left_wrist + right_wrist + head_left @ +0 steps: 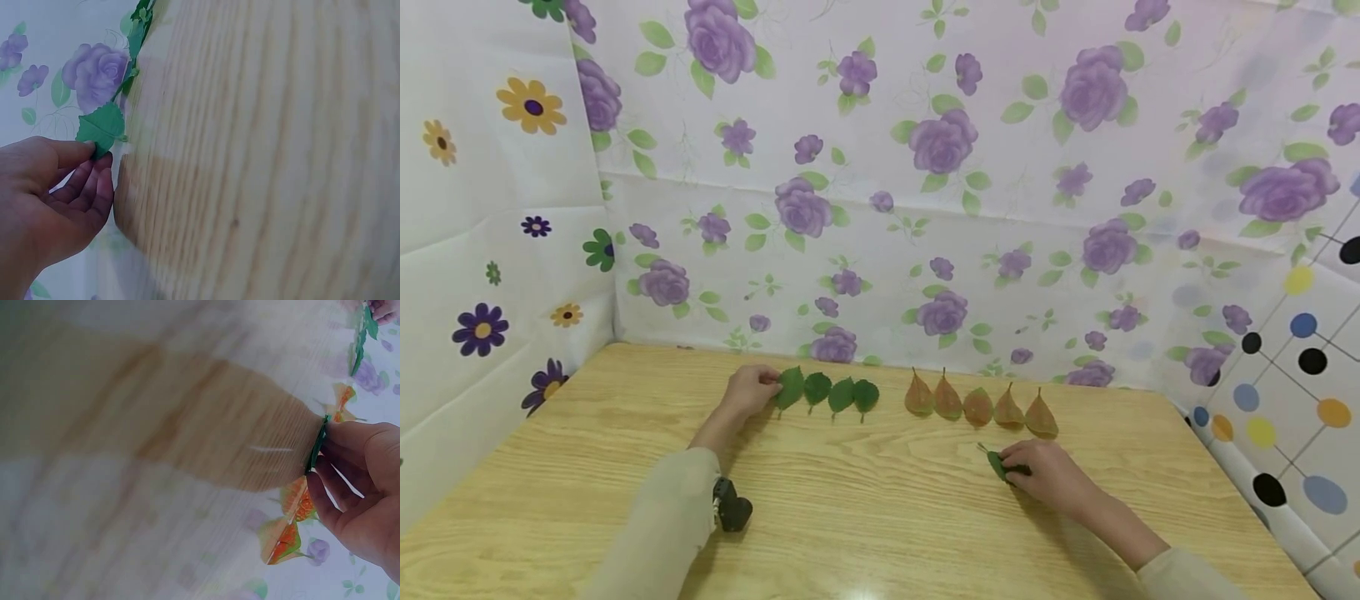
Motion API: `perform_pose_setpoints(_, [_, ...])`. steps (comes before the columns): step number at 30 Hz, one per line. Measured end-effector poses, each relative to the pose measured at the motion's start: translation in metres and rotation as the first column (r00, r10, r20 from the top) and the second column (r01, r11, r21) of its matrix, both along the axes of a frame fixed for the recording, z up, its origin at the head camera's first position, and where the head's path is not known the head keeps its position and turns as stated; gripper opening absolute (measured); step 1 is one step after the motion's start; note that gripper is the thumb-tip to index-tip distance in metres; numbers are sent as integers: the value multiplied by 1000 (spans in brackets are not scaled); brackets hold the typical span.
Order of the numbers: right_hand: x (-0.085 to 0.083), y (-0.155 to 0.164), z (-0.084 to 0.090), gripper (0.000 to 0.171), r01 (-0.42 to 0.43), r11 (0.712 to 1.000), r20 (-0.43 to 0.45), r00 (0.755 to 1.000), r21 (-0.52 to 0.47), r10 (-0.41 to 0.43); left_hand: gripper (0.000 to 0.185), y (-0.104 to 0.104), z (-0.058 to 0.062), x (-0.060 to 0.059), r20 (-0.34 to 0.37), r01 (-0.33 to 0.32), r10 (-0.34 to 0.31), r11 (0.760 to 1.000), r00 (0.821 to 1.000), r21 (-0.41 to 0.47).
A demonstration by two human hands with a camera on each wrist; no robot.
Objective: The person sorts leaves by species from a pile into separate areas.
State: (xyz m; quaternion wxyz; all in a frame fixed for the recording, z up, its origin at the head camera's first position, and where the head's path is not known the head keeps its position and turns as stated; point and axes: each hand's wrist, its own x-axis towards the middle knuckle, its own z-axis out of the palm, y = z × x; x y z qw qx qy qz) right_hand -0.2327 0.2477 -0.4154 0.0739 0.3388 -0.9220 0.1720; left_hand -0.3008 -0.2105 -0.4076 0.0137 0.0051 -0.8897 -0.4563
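Your light wooden table (pixel 865 517) carries two rows toward twelve o'clock: four green leaves (pixel 827 392) at eleven and five reddish-brown pointed leaves (pixel 977 407) at one. Your left hand (pixel 748 390) sits at the green row's nine o'clock end, fingertips pinching the leftmost green leaf (pixel 790 387). Your right hand (pixel 1048 473), at six o'clock of the reddish row, grips a single loose green leaf (pixel 997 465) against the tabletop.
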Motion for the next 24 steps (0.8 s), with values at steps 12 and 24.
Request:
perform_pose_setpoints(12, [1,-1,-1,12,19,1000,15,1000,-18,-19,24,2,-2,0,-22,12,-13,1000,1000,-18])
perform_pose_setpoints(24, [2,-1,-2,13,64,997,52,997,-30,-62,23,1,-2,0,-15,22,-22,1000,1000,-20])
